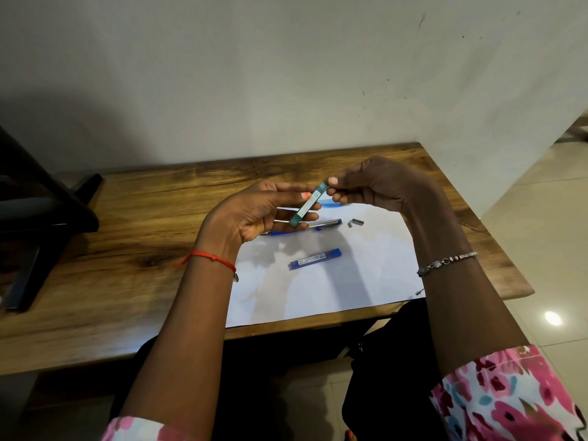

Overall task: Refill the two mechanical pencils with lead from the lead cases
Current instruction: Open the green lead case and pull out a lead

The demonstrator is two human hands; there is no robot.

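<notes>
My left hand (257, 214) holds a green lead case (308, 203) tilted in the air above the table. My right hand (378, 186) pinches the case's upper end between thumb and fingers. A blue lead case (315, 259) lies flat on the white paper (350, 281) below. A mechanical pencil (321, 225) with a silver barrel and blue parts lies on the paper behind my left hand, partly hidden. Beside its end lie small metal pencil parts (355, 222). Something blue (327, 202) shows on the paper under my right hand; what it is cannot be told.
The wooden table (127, 224) stands against a pale wall. A black stand or chair part (41, 211) occupies the table's left end. Tiled floor lies to the right. My lap is below the table's near edge.
</notes>
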